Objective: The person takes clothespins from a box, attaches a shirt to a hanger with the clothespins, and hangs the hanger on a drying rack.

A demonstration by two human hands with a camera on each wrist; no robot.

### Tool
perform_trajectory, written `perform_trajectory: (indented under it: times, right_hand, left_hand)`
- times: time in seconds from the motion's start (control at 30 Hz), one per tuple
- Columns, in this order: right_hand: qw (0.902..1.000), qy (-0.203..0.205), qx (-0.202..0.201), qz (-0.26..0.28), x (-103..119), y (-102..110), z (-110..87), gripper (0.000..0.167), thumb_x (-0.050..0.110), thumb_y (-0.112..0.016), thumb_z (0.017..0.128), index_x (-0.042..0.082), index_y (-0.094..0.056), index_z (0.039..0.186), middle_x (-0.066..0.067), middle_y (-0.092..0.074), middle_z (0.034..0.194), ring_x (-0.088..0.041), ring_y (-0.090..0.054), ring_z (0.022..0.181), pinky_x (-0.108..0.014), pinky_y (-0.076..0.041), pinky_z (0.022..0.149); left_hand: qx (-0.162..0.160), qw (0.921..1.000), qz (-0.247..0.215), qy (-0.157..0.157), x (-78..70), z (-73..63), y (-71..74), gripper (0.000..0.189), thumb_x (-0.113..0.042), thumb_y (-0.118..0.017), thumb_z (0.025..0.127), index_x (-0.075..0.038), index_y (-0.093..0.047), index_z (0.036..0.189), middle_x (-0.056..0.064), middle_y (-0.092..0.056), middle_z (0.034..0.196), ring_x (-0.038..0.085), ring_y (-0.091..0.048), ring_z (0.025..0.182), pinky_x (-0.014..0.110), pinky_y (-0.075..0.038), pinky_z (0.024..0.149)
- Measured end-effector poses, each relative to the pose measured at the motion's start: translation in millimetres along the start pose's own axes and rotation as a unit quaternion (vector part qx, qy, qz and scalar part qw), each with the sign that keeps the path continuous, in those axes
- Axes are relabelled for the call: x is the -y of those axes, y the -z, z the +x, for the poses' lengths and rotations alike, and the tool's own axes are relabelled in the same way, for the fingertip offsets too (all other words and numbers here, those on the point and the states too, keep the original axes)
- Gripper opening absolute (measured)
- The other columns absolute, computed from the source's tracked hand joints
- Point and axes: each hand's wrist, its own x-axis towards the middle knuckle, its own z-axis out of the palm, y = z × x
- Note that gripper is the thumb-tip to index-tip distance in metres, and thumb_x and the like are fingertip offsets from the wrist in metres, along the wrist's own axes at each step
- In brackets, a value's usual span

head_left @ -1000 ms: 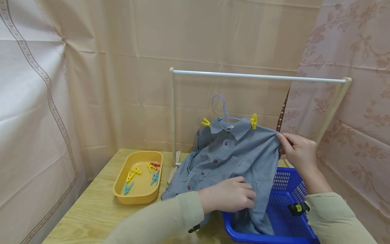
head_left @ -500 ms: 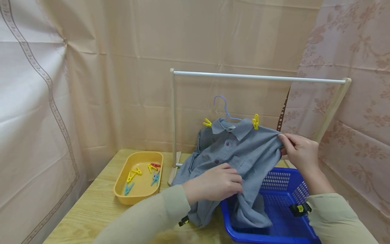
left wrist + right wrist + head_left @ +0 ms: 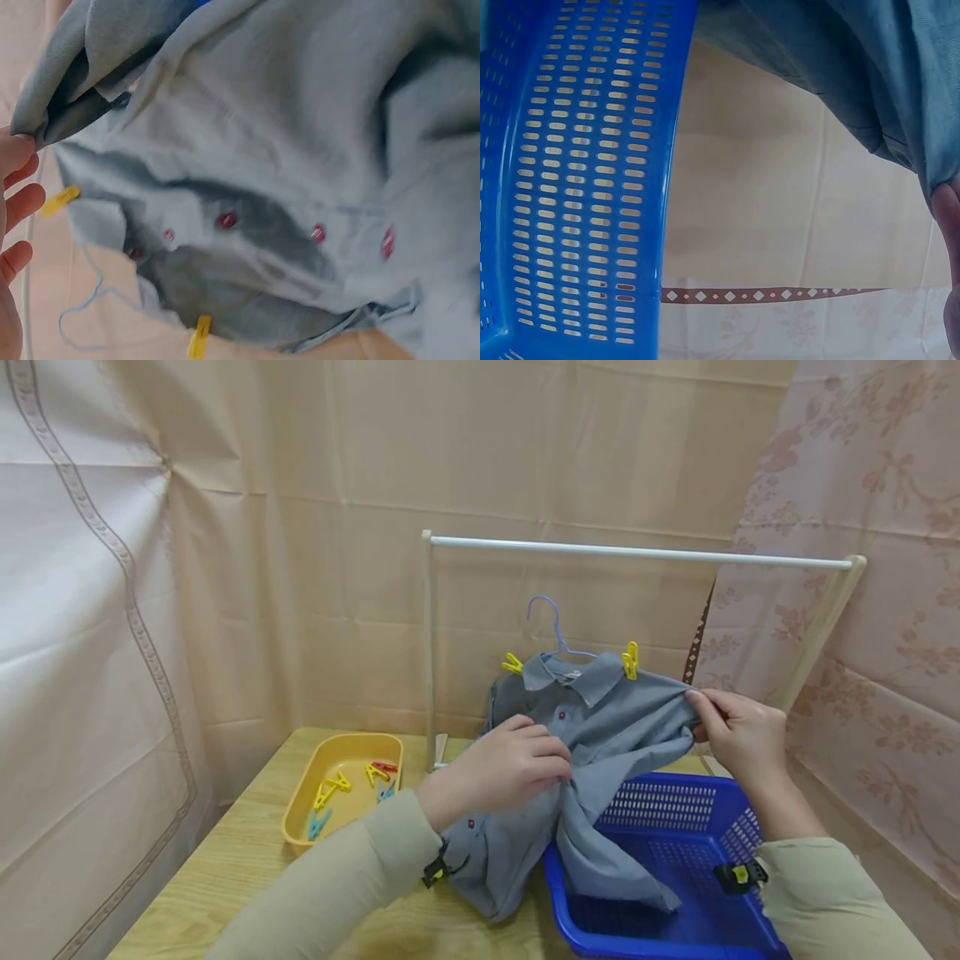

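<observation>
A grey button-up shirt (image 3: pixel 510 852) is draped from a purple hanger (image 3: pixel 557 625), with yellow clothespins (image 3: pixel 632 662) beside its collar on both sides. My right hand (image 3: pixel 746 735) pinches the shirt at the sleeve side, stretching the fabric out to the right. At the shirt's front, my left hand (image 3: pixel 502 768) pinches a fold of cloth, which shows between thumb and fingers (image 3: pixel 16 154) in the left wrist view. Below that hold, part of the shirt trails over the rim of the blue basket (image 3: pixel 558 910). The lower front hangs close over the table.
A drying rack with a white bar (image 3: pixel 637 553) stands behind the shirt. To the left, a yellow tray (image 3: pixel 291 814) holds several clothespins in yellow, teal and red on the wooden table (image 3: pixel 202 893). Curtains (image 3: pixel 315 568) enclose the back and sides.
My left hand has moved up and left, drawing the fabric up with it. More of the basket's inside shows, and the shirt's lower part has bunched. My right hand has stayed nearly still.
</observation>
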Motion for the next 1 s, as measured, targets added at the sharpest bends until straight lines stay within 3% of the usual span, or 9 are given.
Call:
perform_trajectory:
  times: [0.2, 0.33, 0.77, 1.0]
  right_hand:
    - [1.0000, 0.002, 0.003, 0.003, 0.2, 0.3, 0.1, 0.009, 0.012, -0.077, 0.091, 0.004, -0.080, 0.093, -0.003, -0.069, 0.062, 0.012, -0.050, 0.053, -0.006, -0.038, 0.056]
    - [0.9999, 0.003, 0.005, 0.011, 0.0, 0.6, 0.5, 0.009, 0.012, -0.076, 0.092, 0.004, -0.080, 0.092, -0.001, -0.069, 0.060, 0.018, -0.048, 0.054, -0.006, -0.039, 0.055]
    - [0.9999, 0.010, 0.003, 0.009, -1.3, -0.2, 0.0, 0.008, 0.012, -0.076, 0.092, 0.005, -0.080, 0.092, 0.000, -0.069, 0.060, 0.020, -0.048, 0.056, -0.005, -0.038, 0.059]
    - [0.9999, 0.007, 0.005, 0.011, -1.5, -0.4, -0.3, 0.008, 0.011, -0.076, 0.092, 0.004, -0.080, 0.093, -0.002, -0.069, 0.061, 0.020, -0.047, 0.056, -0.003, -0.038, 0.059]
  left_hand:
    - [-0.051, 0.9979, 0.010, 0.040, 14.6, 4.7, 17.1, 0.010, -0.013, -0.069, 0.097, -0.016, -0.076, 0.103, -0.005, -0.072, 0.106, 0.014, -0.065, 0.102, 0.031, -0.047, 0.093]
    - [-0.065, 0.9968, 0.004, 0.048, 18.2, 2.7, 18.8, 0.010, -0.010, -0.068, 0.097, -0.015, -0.076, 0.103, -0.003, -0.072, 0.105, 0.015, -0.065, 0.100, 0.030, -0.048, 0.091]
    - [-0.009, 0.9995, 0.014, 0.026, 7.2, -21.1, -17.2, 0.010, -0.011, -0.074, 0.093, -0.019, -0.077, 0.099, -0.007, -0.070, 0.102, 0.012, -0.064, 0.094, 0.029, -0.049, 0.085]
    - [0.052, 0.9979, -0.014, 0.038, -1.1, -29.5, -27.2, 0.016, -0.013, -0.069, 0.096, -0.018, -0.074, 0.110, -0.005, -0.068, 0.110, 0.014, -0.064, 0.101, 0.032, -0.048, 0.092]
